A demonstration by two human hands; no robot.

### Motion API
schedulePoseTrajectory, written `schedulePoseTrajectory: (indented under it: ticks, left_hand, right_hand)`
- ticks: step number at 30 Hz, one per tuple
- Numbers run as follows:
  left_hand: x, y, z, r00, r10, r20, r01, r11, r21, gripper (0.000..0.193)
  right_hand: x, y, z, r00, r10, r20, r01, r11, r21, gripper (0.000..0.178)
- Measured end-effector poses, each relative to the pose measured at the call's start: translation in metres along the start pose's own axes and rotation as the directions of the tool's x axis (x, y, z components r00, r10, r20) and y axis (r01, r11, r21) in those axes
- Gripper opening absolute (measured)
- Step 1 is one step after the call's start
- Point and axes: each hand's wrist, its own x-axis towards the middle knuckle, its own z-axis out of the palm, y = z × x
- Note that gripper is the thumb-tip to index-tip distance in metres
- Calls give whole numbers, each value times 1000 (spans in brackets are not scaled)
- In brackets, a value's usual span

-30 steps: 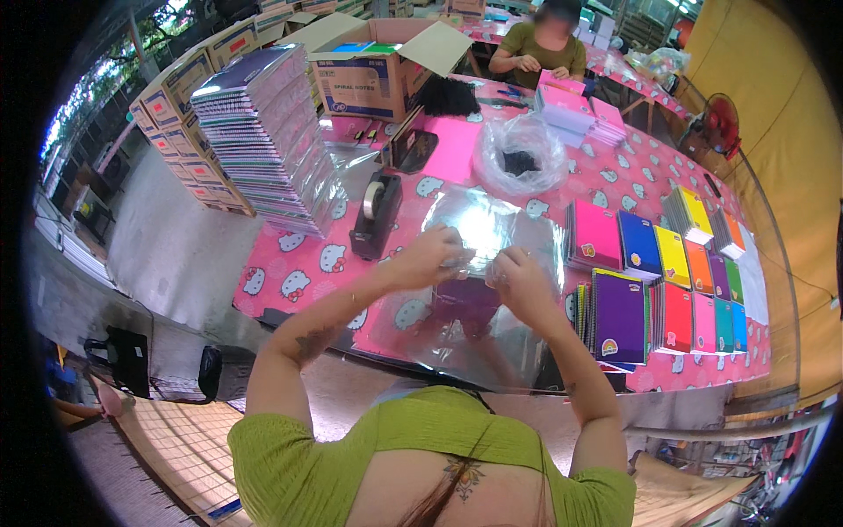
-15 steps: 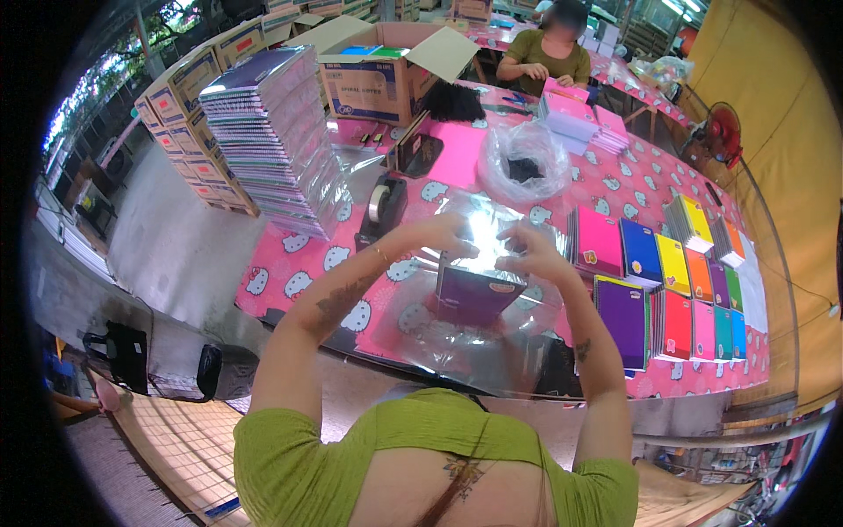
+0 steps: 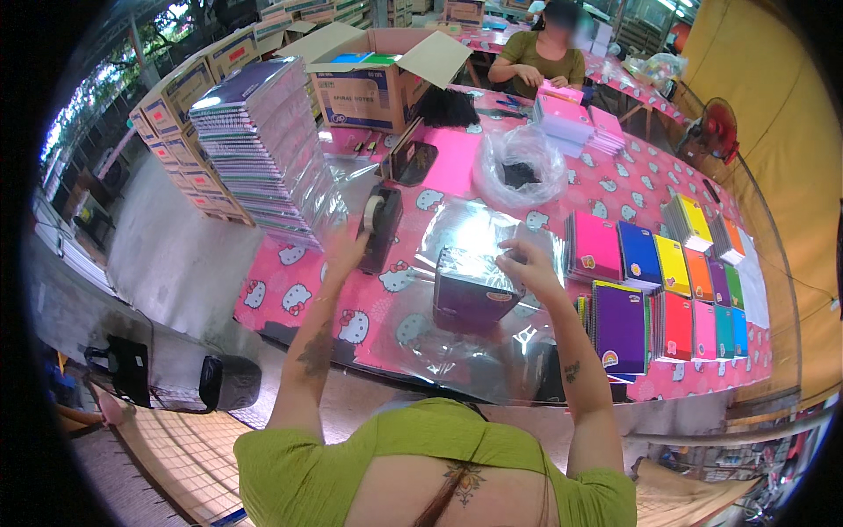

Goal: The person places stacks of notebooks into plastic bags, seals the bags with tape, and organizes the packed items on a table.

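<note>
Here at the middle of the near edge, one purple notebook bundle [image 3: 477, 294] sits on the pink desk [image 3: 263, 307], glare across its top, on one clear plastic sheet [image 3: 421, 347] that also folds up around it; how many notebooks are inside, I can't tell. Right hand [image 3: 534, 270] at the bundle's far right corner, fingers bent, and whether that grip is pinching the film can't be made out. Left hand [image 3: 345, 250] is out at the one black tape dispenser [image 3: 384, 233], which carries a single tape roll [image 3: 372, 213]; the fingers are blurred, so no telling whether that grip is spread or pressed together.

Outward we go! On the right, thirteen coloured notebook covers [image 3: 674, 321] on show: five in the near row, six behind, two at the back. Left, one tall notebook stack [image 3: 263, 149], sheathed in clear plastic. Beyond the bundle, one clear plastic bag [image 3: 549, 167] with something black inside, and one dark phone [image 3: 414, 163] beside a pink sheet [image 3: 452, 158]. One open carton [image 3: 360, 95] holds blue and green items [image 3: 369, 58]. At the far side, one co-worker [image 3: 537, 61] has both hands at two pink piles [image 3: 562, 112]; one red fan [image 3: 720, 130] stands off to the right.
</note>
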Motion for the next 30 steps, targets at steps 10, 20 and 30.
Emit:
schedulePoseTrajectory:
  ticks: [10, 20, 30]
  left_hand:
    - [-15, -43, 1, 811, -277, 516, 582, 476, -659, 28]
    - [-9, 0, -44, 993, -108, 51, 85, 942, 323, 17]
    - [88, 273, 31, -117, 446, 888, -752, 544, -372, 41]
  right_hand:
    - [3, -8, 1, 998, 25, 49, -23, 999, -48, 36]
    - [-7, -9, 0, 997, 81, 5, -81, 996, -34, 37]
    - [-9, -3, -2, 996, 72, -54, -73, 997, -19, 38]
